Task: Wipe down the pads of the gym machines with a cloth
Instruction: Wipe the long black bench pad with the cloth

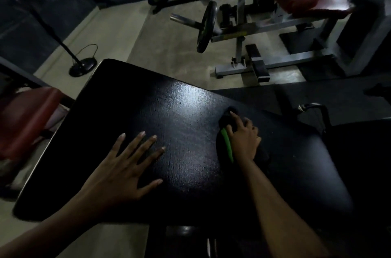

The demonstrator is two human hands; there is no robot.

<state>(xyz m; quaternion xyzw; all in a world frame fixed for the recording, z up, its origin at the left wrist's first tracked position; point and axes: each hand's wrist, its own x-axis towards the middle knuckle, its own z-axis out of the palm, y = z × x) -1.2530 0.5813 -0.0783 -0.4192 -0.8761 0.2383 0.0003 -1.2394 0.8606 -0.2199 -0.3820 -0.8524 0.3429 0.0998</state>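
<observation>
Mid-wipe: the right hand (244,139) grips the green-edged cloth (227,145) at 3 o'clock on the black pad (184,109). The left hand (124,164) lies flat, fingers spread, at 7 o'clock. The next move likely calls for sweeping toward 10 o'clock.

Black glossy pad (169,131), level; dark cloth (227,122), green-edged, bunched atop.

Black pad (184,109), left hand (122,164) flat on it, green-edged cloth (226,143) under right hand (245,139)

Left hand (124,164) flat on black pad (184,114), right hand (243,137) atop dark cloth (227,119).
</observation>
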